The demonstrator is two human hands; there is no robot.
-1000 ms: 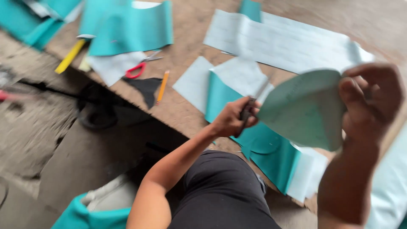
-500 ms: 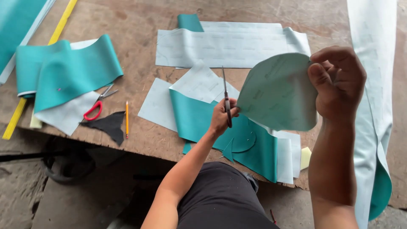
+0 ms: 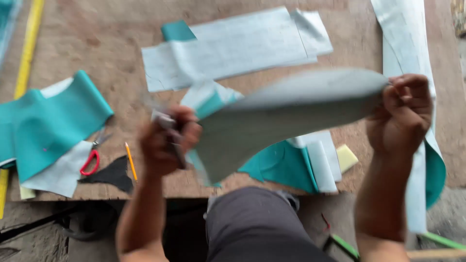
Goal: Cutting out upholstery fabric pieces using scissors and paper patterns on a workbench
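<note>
My right hand (image 3: 405, 114) is closed on the top edge of a curved, pale grey-green cut piece of sheet material (image 3: 286, 114), held up above the wooden table (image 3: 107, 58). My left hand (image 3: 167, 140) grips a small dark-handled tool, blurred by motion, at the lower left edge of that piece. Below the held piece lie teal and pale sheets (image 3: 286, 167) near the table's front edge.
A long pale sheet (image 3: 233, 46) lies further back, a teal piece (image 3: 48, 126) at left. Red-handled scissors (image 3: 92, 157), an orange pencil (image 3: 130, 160) and a black scrap (image 3: 109, 175) sit near the front edge. A yellow ruler (image 3: 26, 48) runs along the left, a yellow block (image 3: 347, 157) at right.
The held piece has tipped flatter and lower toward me. My left hand with the tool has come nearer the camera and to the piece's lower left edge. The view has shifted closer.
</note>
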